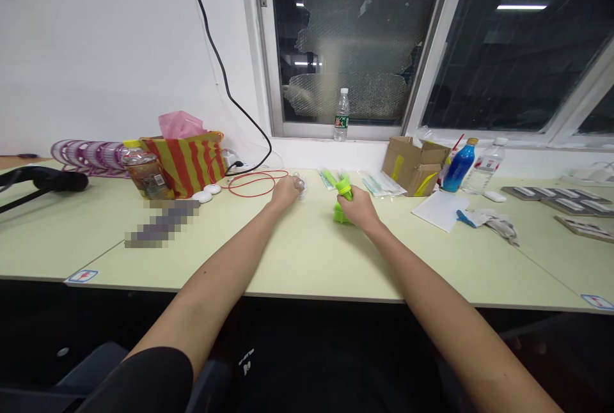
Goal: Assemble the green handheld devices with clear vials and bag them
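My right hand [359, 206] is closed around a lime-green plastic object [343, 187] with a rounded knob on top. Its wider, ridged base [341, 214] shows below the fingers, at the table surface. To the left, my left hand [286, 191] has its fingers closed on a small clear plastic object [302, 187] whose exact kind I cannot make out. Just behind my right hand, another green item [329, 177] lies in a clear packet. Both forearms reach across the pale table [307, 259].
A striped bag [192, 167], a brown drink bottle [146, 173] and a red cord [249, 184] are left. On the right are a cardboard box [410, 167], a blue bottle [459, 167], white paper [439, 211] and a glove [494, 221]. A water bottle [341, 116] stands on the sill.
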{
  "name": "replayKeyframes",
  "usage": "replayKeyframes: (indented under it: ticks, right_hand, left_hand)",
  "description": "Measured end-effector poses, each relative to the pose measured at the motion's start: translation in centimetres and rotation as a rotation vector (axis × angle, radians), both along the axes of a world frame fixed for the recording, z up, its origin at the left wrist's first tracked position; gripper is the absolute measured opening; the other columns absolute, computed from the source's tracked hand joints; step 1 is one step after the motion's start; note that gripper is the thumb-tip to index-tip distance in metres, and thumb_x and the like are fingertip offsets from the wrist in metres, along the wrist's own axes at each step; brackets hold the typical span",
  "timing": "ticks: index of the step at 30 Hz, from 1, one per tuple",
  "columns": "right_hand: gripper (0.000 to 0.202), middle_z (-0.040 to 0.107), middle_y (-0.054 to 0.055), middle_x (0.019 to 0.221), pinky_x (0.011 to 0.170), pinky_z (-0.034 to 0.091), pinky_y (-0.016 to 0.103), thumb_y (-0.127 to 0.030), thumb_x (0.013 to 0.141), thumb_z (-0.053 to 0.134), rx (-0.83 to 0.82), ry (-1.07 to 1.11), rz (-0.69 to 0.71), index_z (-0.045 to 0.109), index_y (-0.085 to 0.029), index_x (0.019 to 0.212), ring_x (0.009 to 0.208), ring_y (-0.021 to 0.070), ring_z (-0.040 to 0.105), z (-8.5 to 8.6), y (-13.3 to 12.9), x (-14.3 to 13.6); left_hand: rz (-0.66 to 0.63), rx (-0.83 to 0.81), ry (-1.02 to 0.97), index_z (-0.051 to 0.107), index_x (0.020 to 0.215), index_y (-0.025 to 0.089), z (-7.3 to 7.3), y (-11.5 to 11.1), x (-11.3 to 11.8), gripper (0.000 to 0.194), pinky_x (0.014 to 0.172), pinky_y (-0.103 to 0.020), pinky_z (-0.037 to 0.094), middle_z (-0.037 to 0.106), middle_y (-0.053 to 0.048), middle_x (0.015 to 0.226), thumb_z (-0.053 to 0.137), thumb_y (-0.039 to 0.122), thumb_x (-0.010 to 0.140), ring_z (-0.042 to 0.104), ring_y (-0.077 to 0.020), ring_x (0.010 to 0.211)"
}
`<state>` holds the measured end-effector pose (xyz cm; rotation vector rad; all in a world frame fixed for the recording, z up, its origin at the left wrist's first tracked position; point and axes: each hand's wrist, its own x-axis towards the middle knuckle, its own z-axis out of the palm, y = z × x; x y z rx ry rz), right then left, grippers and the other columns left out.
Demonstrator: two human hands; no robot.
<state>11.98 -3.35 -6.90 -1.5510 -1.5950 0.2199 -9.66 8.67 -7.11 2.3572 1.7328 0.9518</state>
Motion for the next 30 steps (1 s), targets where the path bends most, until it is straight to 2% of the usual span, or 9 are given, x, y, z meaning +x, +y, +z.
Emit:
replayKeyframes:
  ticks: [10,16,30]
  right_hand:
    - [0.014,0.058,0.003,0.073,0.057,0.033,0.028,-0.034,0.078,0.051,-0.006,-0.006,-0.005,0.051,-0.021,0.074,0.064,0.0167,0.049,0.17,-0.06,0.01]
    - [0.014,0.057,0.002,0.071,0.056,0.033,0.028,-0.034,0.078,0.051,-0.006,-0.01,-0.012,0.049,-0.021,0.073,0.064,0.0168,0.049,0.2,-0.03,0.03]
    - [0.013,0.059,0.003,0.073,0.058,0.034,0.029,-0.034,0.078,0.05,-0.001,-0.006,0.001,0.05,-0.021,0.074,0.065,0.0175,0.05,0.05,0.08,0.1]
  left_hand:
    - [-0.021,0.026,-0.038,0.072,0.091,0.021,-0.5,0.43,0.23,0.018,0.072,-0.03,0.042,0.072,-0.009,0.092,0.06,0.03,0.08,0.063,-0.0233,0.087]
    - [-0.009,0.02,-0.036,0.072,0.087,0.02,-0.31,0.29,0.19,0.017,0.069,-0.03,0.04,0.071,-0.008,0.089,0.06,0.029,0.08,0.062,-0.0223,0.083]
    - [-0.022,0.017,-0.075,0.068,0.086,0.02,-0.36,0.4,0.18,0.015,0.073,-0.031,0.041,0.069,-0.008,0.091,0.064,0.031,0.077,0.061,-0.0229,0.088]
